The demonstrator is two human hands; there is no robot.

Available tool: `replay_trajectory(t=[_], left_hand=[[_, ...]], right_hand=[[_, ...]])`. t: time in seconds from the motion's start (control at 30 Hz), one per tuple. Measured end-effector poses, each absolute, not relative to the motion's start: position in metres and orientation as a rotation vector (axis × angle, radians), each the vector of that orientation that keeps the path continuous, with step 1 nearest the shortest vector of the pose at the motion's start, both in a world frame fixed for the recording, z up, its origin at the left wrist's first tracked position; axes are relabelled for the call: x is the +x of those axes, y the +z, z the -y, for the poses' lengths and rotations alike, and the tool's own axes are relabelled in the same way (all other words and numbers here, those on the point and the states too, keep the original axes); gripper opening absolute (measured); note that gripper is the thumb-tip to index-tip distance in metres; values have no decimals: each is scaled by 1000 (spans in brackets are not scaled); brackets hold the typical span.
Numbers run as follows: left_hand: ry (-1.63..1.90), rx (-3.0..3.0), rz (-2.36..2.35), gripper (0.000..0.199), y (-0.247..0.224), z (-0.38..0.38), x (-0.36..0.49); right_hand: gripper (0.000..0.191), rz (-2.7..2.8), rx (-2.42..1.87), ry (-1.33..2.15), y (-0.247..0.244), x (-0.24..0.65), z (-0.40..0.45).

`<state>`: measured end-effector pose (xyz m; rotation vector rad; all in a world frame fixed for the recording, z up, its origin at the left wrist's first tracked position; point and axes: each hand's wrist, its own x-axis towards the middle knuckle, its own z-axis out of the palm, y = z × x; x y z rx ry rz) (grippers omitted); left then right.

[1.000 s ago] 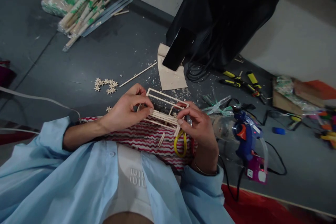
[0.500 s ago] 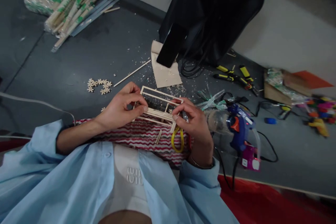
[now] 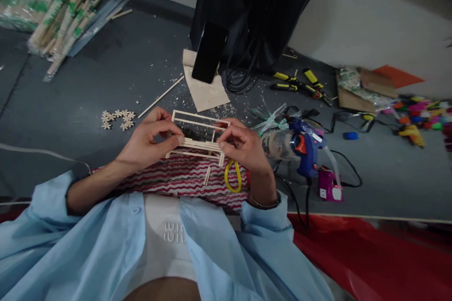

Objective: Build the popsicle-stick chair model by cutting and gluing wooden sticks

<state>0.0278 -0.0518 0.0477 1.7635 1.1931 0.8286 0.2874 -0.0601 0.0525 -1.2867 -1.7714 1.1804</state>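
Note:
Both hands hold a small open frame of thin wooden sticks (image 3: 201, 145) above my lap. My left hand (image 3: 150, 138) pinches its left end between thumb and fingers. At the right end, the thumb and fingers of my right hand (image 3: 243, 146) are closed on the same frame. Several sticks lie side by side along its near side, and an upper rectangle of sticks stands behind them. Below my right hand a yellow scissors handle (image 3: 233, 176) rests on the red-and-white striped cloth (image 3: 183, 178), near short loose sticks (image 3: 207, 176). The blades are hidden.
A blue glue gun (image 3: 306, 150) lies right of my hands beside a magenta box (image 3: 329, 184). Beyond are a phone (image 3: 210, 51), brown paper (image 3: 208, 99), a long stick (image 3: 161, 96) and yellow-black pliers (image 3: 296, 85). Small wooden flowers (image 3: 118, 119) and bundled sticks (image 3: 61, 23) lie left.
The camera view has shifted, so the table items appear further left. Both hands keep their hold on the stick frame, which is tilted slightly differently.

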Motion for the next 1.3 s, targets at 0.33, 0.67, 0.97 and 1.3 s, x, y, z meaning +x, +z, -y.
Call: replay_trajectory(t=[0.33,0.67,0.97,1.3], left_hand=[[802,1761,-1203,16,48,50,28],[841,1714,-1172,15,43,48,29],[819,1694,-1158,16,42,46,28],[824,1690,-1148,16,43,45,28]], right_hand=[[5,1705,-1290,1264,54,285,61],[4,1721,-1265,1245,51,286,58],[5,1748,-1278,1248,51,287,57],[4,1769,-1274,1230,50,288,57]])
